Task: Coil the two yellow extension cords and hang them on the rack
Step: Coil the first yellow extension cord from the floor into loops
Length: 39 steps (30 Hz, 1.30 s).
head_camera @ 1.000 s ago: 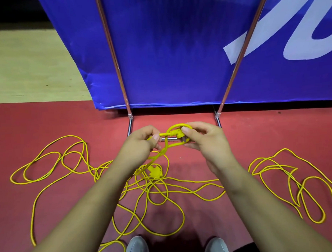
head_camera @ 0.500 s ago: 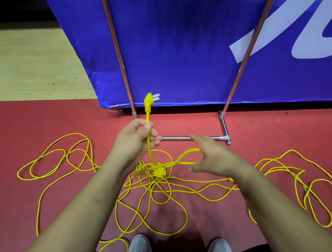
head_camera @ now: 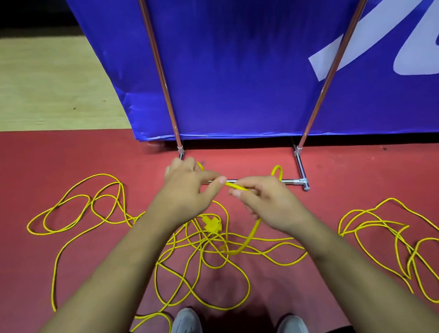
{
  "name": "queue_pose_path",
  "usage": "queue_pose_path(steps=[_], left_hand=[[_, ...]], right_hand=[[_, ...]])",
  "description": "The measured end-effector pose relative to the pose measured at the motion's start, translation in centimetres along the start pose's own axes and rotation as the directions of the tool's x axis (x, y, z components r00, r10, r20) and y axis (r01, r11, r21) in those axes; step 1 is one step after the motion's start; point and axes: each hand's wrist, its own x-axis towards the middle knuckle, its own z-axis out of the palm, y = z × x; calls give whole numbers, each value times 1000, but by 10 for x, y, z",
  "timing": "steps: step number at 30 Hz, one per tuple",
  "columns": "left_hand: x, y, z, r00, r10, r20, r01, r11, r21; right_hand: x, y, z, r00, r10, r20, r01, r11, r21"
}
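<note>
Yellow extension cord (head_camera: pixel 84 212) lies in loose tangled loops on the red floor, with a yellow socket block (head_camera: pixel 212 223) in the middle of the tangle. My left hand (head_camera: pixel 187 193) grips one end of a cord. My right hand (head_camera: pixel 267 202) pinches the same cord just to the right, and the strand (head_camera: pixel 251 236) hangs down from it to the floor. A small loop (head_camera: pixel 276 170) rises behind my right hand. More yellow loops (head_camera: pixel 392 234) lie at the right. The rack's metal poles (head_camera: pixel 159 68) and base bar (head_camera: pixel 293 180) stand just beyond my hands.
A blue banner (head_camera: pixel 246 64) with white lettering hangs behind the rack poles. Pale wooden floor (head_camera: pixel 41 83) lies at the far left beyond the red floor (head_camera: pixel 62 153). My two grey shoes (head_camera: pixel 186 326) stand at the bottom edge, among the cord loops.
My left hand has come down and the plug it held up is now out of sight. My right hand has closed on the cord and come up beside the left.
</note>
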Motion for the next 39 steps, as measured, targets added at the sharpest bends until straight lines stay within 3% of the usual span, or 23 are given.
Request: queue_pose_path(steps=[2, 4, 6, 8, 11, 12, 14, 15, 17, 19, 20, 22, 23, 24, 26, 29, 31, 34, 35, 36, 39], left_hand=[[-1, -1, -3, 983, 178, -40, -175, 982, 72], [-2, 3, -5, 965, 262, 33, -253, 953, -168], [-1, 10, -10, 979, 128, 155, -37, 871, -490], [-2, 14, -11, 984, -49, 169, 153, 705, -692], [-2, 12, -14, 967, -221, 130, 220, 459, -861], [-1, 9, -14, 950, -288, 123, 229, 371, -900], [2, -2, -15, 881, -454, 131, 238, 186, -953], [2, -7, -16, 842, -521, 139, 234, 121, -965], [2, -15, -20, 804, -582, 122, 237, 126, -963], [2, -14, -21, 828, -544, 136, 273, 179, -945], [1, -11, -21, 853, -493, 170, 297, 191, -936], [-1, -1, -17, 900, -358, 250, 344, 228, -911], [-1, 4, -15, 913, -297, 279, 357, 254, -899], [0, 8, -13, 920, -252, 301, 365, 263, -893], [1, 12, -12, 924, -203, 325, 369, 240, -898], [0, 9, -11, 918, -188, 348, 382, 193, -904], [-3, 7, -11, 916, -198, 349, 373, 99, -922], [-2, 2, -24, 931, -200, 305, 266, -201, -943], [-1, -1, -30, 935, -202, 290, 240, -241, -941], [-2, -3, -33, 931, -224, 289, 241, -218, -946], [-6, -8, -30, 864, -310, 397, 401, -54, -914]], right_hand=[[-3, 0, -7, 998, -56, 6, 56, 997, -50], [-3, 0, -11, 997, -67, -33, 66, 997, -26], [-1, 7, -15, 989, -73, -131, 53, 988, -145], [3, 20, -16, 966, -49, -253, -20, 965, -261], [5, 34, -15, 930, 289, -228, -250, 950, 188], [6, 41, -17, 912, 357, -204, -308, 922, 235], [7, 63, -26, 863, 418, -283, -424, 905, 41], [6, 76, -33, 811, 462, -360, -525, 846, -96], [-1, 92, -40, 693, 591, -413, -719, 606, -340], [-4, 103, -37, 681, 632, -369, -726, 515, -456], [-3, 101, -34, 721, 607, -333, -687, 562, -461], [4, 82, -29, 876, 416, -243, -478, 817, -324], [7, 64, -27, 936, 303, -179, -330, 933, -141], [9, 45, -22, 973, 218, -80, -211, 974, 84], [8, 18, -6, 990, 83, 111, -121, 911, 394], [6, 9, 9, 975, 39, 220, -124, 915, 384], [7, 27, 3, 980, 74, 186, -114, 969, 218], [7, 64, -13, 985, 155, 69, -148, 984, -98], [6, 76, -18, 983, 186, 16, -184, 981, -69], [5, 83, -21, 971, 232, -48, -229, 971, 62], [10, 86, -27, 908, 372, -190, -243, 841, 483]])
